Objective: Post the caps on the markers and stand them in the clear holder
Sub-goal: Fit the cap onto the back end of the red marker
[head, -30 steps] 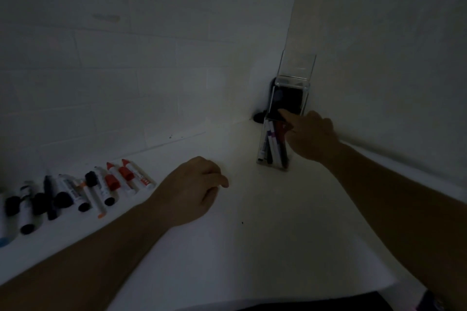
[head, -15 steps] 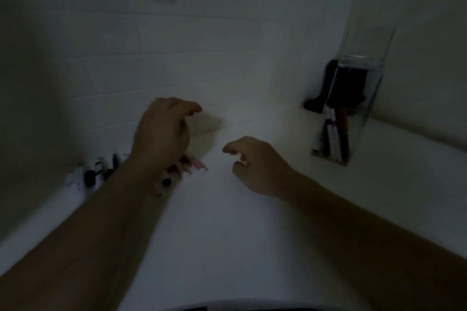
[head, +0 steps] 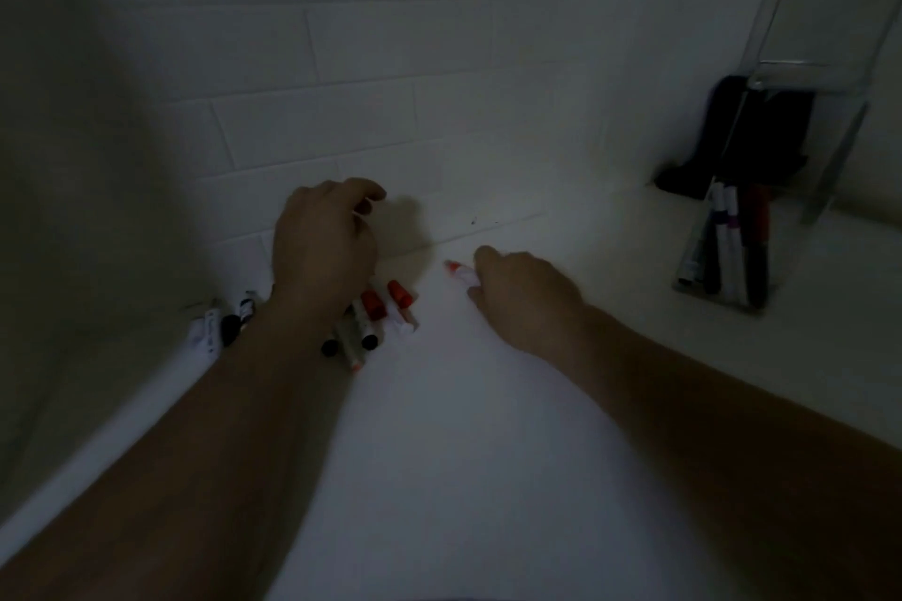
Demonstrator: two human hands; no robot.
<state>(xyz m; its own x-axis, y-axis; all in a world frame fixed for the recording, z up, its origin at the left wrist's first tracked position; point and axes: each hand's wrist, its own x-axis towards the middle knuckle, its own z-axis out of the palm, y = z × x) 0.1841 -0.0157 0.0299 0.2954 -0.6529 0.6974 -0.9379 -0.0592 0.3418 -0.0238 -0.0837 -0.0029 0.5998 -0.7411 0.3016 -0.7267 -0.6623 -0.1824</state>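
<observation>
So the right hand (head: 524, 295) has its fingers curled round a white-barrelled marker with a bare red tip (head: 459, 272), the tip poking out toward 10 o'clock. The left hand (head: 324, 249) hovers curled over the pile; can't honestly tell if it's pinching anything, too dark. Just below it at 5 o'clock lie loose white markers and red caps (head: 385, 303), with black-capped ones (head: 229, 327) out at 8 o'clock. The clear acrylic holder (head: 722, 254) stands well apart at 3 o'clock on the white counter (head: 439, 454), already with a few capped markers in it. My worry: that tip is uncapped, so a sloppy cap push could smear ink on fingers or counter, or it gets the wrong colour cap in this gloom.
</observation>
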